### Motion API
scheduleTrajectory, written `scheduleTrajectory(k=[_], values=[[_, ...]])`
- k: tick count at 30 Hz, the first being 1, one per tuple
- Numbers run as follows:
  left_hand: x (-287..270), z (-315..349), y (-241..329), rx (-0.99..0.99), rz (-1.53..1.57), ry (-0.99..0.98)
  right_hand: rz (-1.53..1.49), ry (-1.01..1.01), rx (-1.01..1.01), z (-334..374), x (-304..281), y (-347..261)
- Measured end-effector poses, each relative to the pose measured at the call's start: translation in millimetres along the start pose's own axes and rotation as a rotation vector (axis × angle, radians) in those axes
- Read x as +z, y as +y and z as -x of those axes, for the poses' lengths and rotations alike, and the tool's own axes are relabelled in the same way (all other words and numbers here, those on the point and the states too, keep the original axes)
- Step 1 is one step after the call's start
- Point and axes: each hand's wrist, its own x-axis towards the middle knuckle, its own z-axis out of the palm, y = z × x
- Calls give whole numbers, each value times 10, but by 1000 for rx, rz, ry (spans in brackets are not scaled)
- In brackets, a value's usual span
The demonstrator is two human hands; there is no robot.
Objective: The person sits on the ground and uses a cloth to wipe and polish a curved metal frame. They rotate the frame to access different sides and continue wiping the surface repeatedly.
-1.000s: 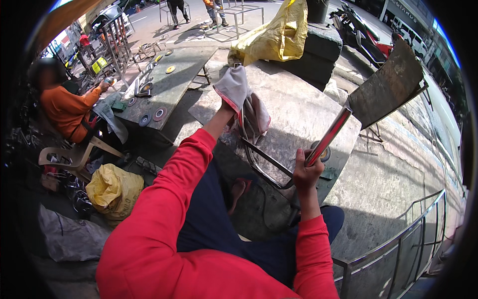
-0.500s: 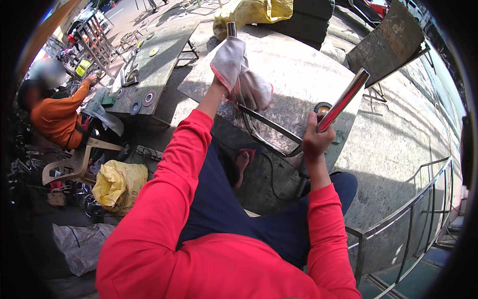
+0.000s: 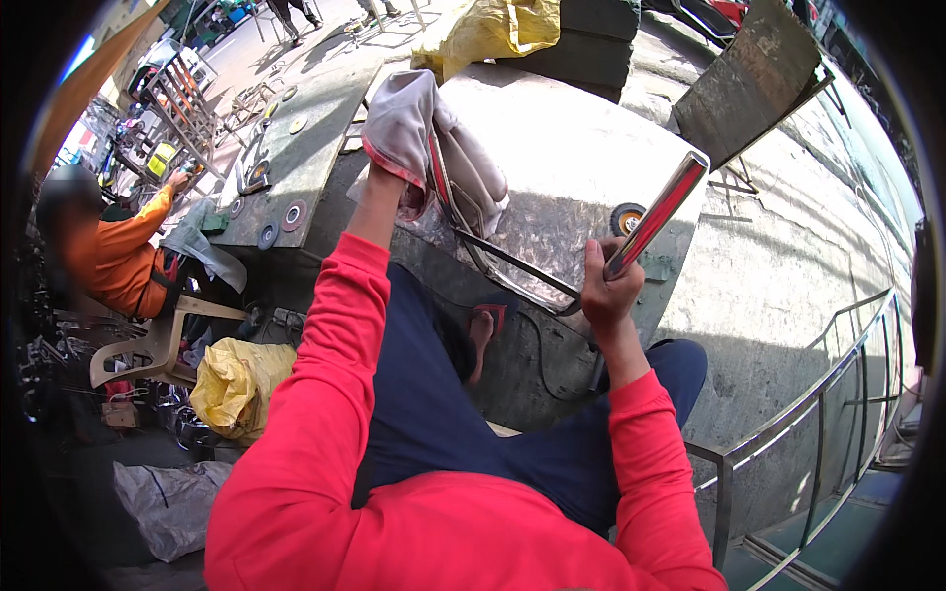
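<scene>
The right hand (image 3: 603,288) has its fingers clamped around the near end of a polished square metal tube (image 3: 658,213), which slants up and to the right over the grey metal tabletop (image 3: 581,148). The left hand (image 3: 399,123) is wrapped in a pale cloth (image 3: 434,133) and hidden by it, so I cannot tell how its fingers lie; it presses on the far end of a thin bent metal frame (image 3: 498,251) that runs from the cloth toward the right hand. Both sleeves are red.

One small black wheel with a yellow hub (image 3: 625,217) sits on the tabletop just left of the tube. A rusty sheet-metal panel (image 3: 744,84) leans at the far right, and a yellow sack (image 3: 493,28) lies at the far edge, cut off by the picture's rim. A bare foot in a red sandal (image 3: 483,335) shows below the tabletop, between the arms.

To the left stands a second, lower tabletop (image 3: 310,128) carrying about five round grinding discs (small and hard to count). A person in an orange top (image 3: 123,256) sits beside it on a beige plastic chair (image 3: 148,350), with another yellow sack (image 3: 241,384) and a grey bag (image 3: 168,502) on the ground nearby. A steel railing (image 3: 808,433) curves along the near right.
</scene>
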Motion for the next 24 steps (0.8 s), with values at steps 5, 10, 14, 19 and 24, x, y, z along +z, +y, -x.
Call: scheduleTrajectory(k=[5, 10, 14, 19, 24], values=[[71, -25, -161, -630, 1324, 185, -7, 46, -21, 34, 26, 64], [87, 199, -320, -418, 935, 202, 0, 78, -24, 7, 44, 100], [44, 444, -536, -494, 1009, 124, 11, 54, -2, -11, 83, 138], [143, 804, -762, -700, 1110, 154, 28, -14, 95, 47, 69, 138], [142, 646, -354, -200, 296, 61, 37, -19, 43, 11, -5, 17]])
